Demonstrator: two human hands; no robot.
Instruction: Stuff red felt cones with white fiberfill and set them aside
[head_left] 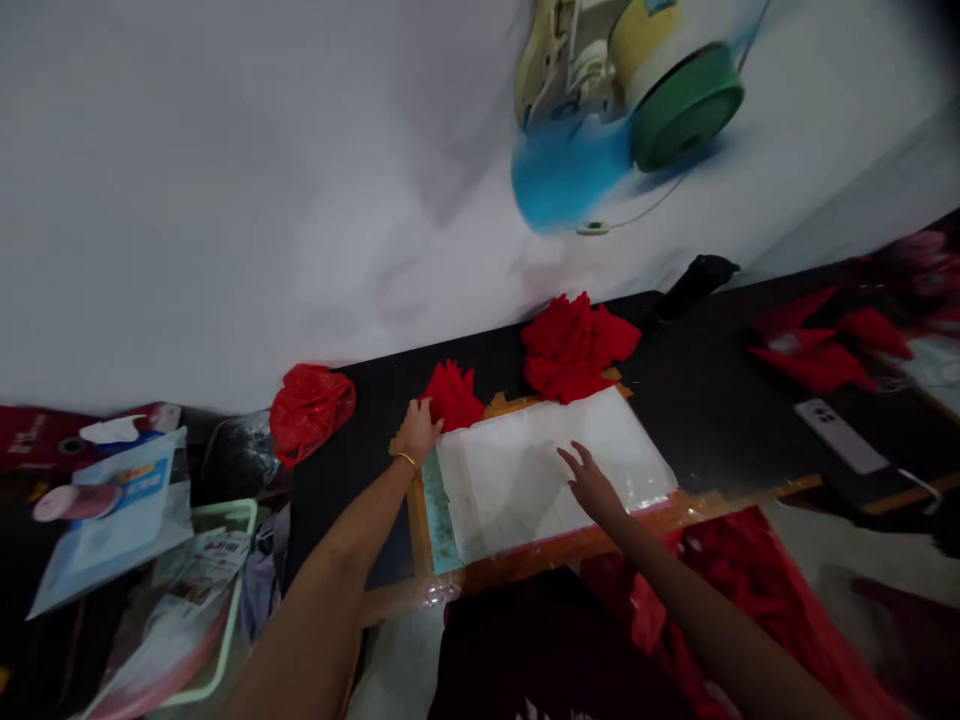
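Left hand (422,428) is resting at the small red pile (455,397), by the white sheet's (510,490) far-left corner. Fingers are curling partway; can't tell if they're gripping. Right hand (592,480) is hanging over the sheet, fingers loosely spread, holding nothing. Big red pile (577,345) is lying past the sheet, untouched. Looks like a piece is being picked; next move is probably calling for a firm pinch on one layer.

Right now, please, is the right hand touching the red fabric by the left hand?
No, the right hand is over the white sheet, apart from the red fabric.
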